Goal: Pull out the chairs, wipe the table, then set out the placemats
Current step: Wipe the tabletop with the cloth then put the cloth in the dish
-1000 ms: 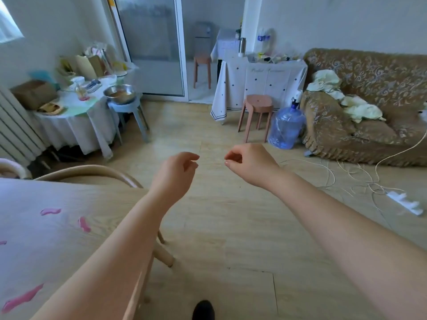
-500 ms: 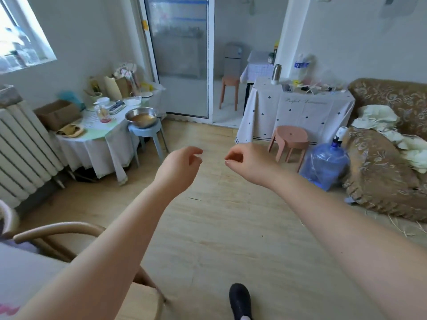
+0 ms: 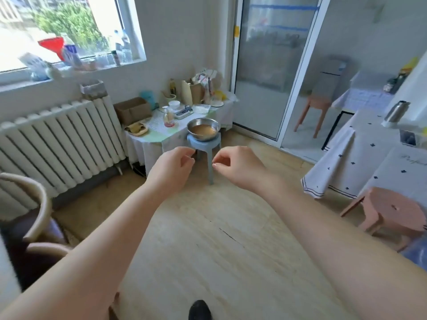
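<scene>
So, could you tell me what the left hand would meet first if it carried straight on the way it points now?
Probably the blue stool with the metal bowl on it, straight ahead of the left hand. Depth is unclear, and the hand holds nothing.

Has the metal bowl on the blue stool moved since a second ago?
No. The metal bowl sits centred on the blue stool beside the cloth-covered side table, as before. Only the camera turned left, shifting everything in the view.
</scene>
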